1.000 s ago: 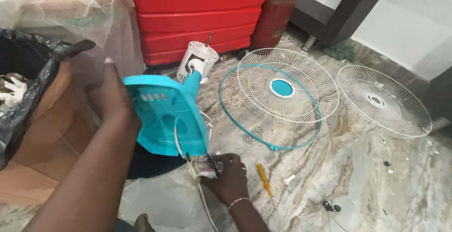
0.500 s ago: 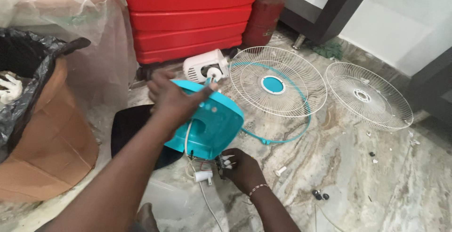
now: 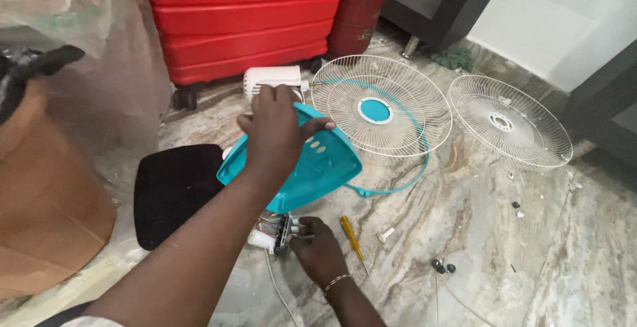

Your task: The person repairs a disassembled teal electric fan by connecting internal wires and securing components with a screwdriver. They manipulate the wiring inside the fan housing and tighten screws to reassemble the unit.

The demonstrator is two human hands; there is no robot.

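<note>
Your left hand (image 3: 275,131) is clamped over the top edge of the turquoise fan cover (image 3: 312,167) at the centre of the frame, tilting it up off the floor. Your right hand (image 3: 322,250), lower centre, has its fingers closed on the small switch block (image 3: 282,231) with wires that sits just under the cover's lower edge. A yellow-handled screwdriver (image 3: 350,235) lies on the marble floor (image 3: 504,254) just right of that hand. Behind the cover sits the white fan motor (image 3: 272,81). To the right lie 2 white wire guards (image 3: 381,104) (image 3: 509,122), and a red case (image 3: 239,15) stands along the top.
</note>
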